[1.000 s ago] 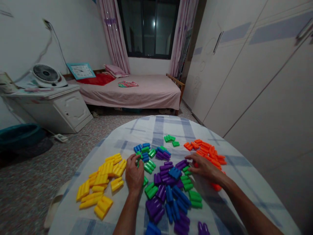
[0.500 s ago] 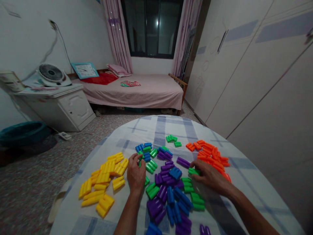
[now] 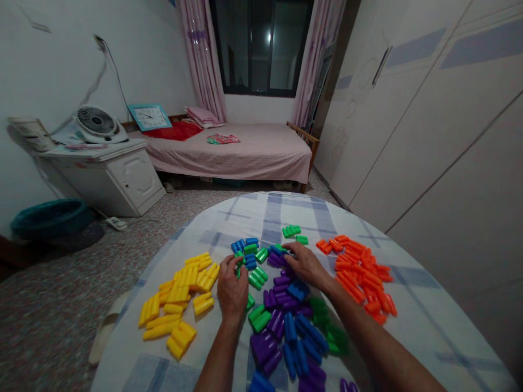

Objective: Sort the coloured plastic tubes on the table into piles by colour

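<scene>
My left hand (image 3: 232, 286) rests on the table with curled fingers, a green ribbed plastic block (image 3: 239, 270) showing between thumb and forefinger. Just beyond its fingertips lie blue blocks (image 3: 250, 262) and more green blocks (image 3: 258, 277). My right hand (image 3: 304, 262) reaches across to the far end of the mixed pile, fingers bent down at a purple block (image 3: 275, 260) with blue and green ones beside it. What its fingertips grip, if anything, is hidden. Beneath that wrist, purple blocks (image 3: 281, 283) and a blue block (image 3: 298, 291) run toward me.
Yellow blocks (image 3: 180, 288) are heaped on the left, orange blocks (image 3: 363, 272) on the right. Two green pieces (image 3: 291, 231) lie farther back. The round table wears a checked cloth (image 3: 245, 212). Beyond are a bed (image 3: 261, 152), a cabinet (image 3: 134, 174) and a wardrobe (image 3: 441, 179).
My right hand has moved left and away from me, from a green block near the orange heap to the pile's far end. The left hand stays put; the view has shifted slightly.
</scene>
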`<state>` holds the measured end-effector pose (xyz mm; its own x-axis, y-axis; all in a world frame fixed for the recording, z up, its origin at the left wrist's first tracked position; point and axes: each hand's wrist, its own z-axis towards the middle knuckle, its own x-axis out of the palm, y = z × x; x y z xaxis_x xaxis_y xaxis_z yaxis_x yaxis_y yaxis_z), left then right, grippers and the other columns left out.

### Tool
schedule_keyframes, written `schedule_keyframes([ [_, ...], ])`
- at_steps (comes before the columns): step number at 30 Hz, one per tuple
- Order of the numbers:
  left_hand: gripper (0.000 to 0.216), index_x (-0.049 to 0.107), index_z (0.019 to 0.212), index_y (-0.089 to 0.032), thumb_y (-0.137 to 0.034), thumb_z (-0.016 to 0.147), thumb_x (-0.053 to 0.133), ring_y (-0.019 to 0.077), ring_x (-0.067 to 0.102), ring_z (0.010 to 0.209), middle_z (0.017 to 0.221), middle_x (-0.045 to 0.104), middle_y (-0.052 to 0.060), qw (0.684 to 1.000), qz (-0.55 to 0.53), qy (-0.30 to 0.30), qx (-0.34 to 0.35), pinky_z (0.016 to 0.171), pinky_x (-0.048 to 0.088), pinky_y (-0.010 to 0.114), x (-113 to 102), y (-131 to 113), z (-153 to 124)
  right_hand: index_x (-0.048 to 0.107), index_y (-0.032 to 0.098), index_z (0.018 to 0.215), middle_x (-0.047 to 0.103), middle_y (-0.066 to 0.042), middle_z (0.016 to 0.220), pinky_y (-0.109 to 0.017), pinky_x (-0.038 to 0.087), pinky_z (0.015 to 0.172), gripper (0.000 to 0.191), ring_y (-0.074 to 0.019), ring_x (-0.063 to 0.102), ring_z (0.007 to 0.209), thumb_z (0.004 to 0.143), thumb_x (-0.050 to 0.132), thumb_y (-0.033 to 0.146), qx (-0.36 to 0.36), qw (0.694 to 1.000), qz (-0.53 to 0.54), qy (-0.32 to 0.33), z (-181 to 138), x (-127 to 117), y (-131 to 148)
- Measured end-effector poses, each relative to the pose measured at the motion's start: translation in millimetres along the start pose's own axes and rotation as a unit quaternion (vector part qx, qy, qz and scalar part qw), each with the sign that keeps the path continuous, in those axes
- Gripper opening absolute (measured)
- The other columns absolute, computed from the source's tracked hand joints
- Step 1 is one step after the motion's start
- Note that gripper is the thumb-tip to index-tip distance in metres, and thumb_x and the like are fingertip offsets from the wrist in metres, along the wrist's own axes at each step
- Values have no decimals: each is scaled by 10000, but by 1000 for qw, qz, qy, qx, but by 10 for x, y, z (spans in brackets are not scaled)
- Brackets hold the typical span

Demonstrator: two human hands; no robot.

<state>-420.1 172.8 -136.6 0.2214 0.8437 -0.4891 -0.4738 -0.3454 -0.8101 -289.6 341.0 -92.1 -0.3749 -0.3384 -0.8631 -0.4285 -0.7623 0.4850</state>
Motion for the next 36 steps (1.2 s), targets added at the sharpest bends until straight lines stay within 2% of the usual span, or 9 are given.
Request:
schedule_keyframes([
  [6,233,643,982,-205,-213,826,470,215,569,1049,1136,567,70,1000,11,-6,4,884,485,345,-9,-27,-1,652,182,918,647,-49,942,-269,422,818,218,-165,586,899,873,442,221,1,999,6,37,-73,21,52],
  [10,239,635,1000,-199,-218,832,465,222,572,1044,1156,560,75,1000,16,2,-7,891,483,367,-5,-28,0,646,188,1028,663,-54,1002,-269,415,829,255,-171,591,945,869,451,230,29,999,0,16,19,-29,41],
  [14,235,638,994,-205,-220,831,469,215,579,1031,1146,563,71,1000,16,0,-3,881,487,355,3,-13,2,583,194,1206,624,-78,1105,-264,408,826,382,-178,585,974,832,517,239,26,997,-32,69,153,32,86],
  [19,230,645,982,-209,-224,825,477,215,568,1055,1122,572,67,1000,12,-12,10,896,479,348,11,13,5,617,192,1114,641,-58,994,-247,402,734,361,-178,585,878,757,582,227,32,993,-52,101,262,88,148],
  [24,230,647,979,-212,-216,817,483,214,569,1057,1127,575,68,1000,13,-15,9,900,481,349,19,16,7,590,150,1109,642,-53,931,-237,405,713,332,-160,579,832,791,494,158,47,995,-54,69,334,6,157],
  [27,230,645,979,-209,-215,822,478,214,571,1057,1137,571,68,1000,15,-12,5,904,480,354,19,12,7,586,198,1193,608,-71,1086,-250,410,790,448,-175,578,949,778,466,81,7,995,-84,59,421,-26,180],
  [30,232,640,987,-201,-218,827,473,216,572,1055,1142,566,74,1000,16,-8,3,903,480,362,16,10,6,637,275,1160,566,-57,1196,-251,413,799,503,-188,576,1024,757,454,36,-66,984,-122,114,523,-11,226],
  [33,232,643,987,-203,-214,825,478,220,570,1058,1138,569,75,1000,20,-8,4,896,485,362,14,6,5,673,282,1101,606,-47,1135,-248,421,769,422,-201,598,997,759,515,92,-89,974,-133,158,582,22,279],
  [36,222,648,972,-205,-208,820,486,220,568,1062,1130,574,74,1000,20,-15,9,898,486,357,11,-1,8,691,239,1030,639,-62,1043,-263,429,724,305,-217,619,915,749,591,177,-82,975,-133,157,571,56,316],
])
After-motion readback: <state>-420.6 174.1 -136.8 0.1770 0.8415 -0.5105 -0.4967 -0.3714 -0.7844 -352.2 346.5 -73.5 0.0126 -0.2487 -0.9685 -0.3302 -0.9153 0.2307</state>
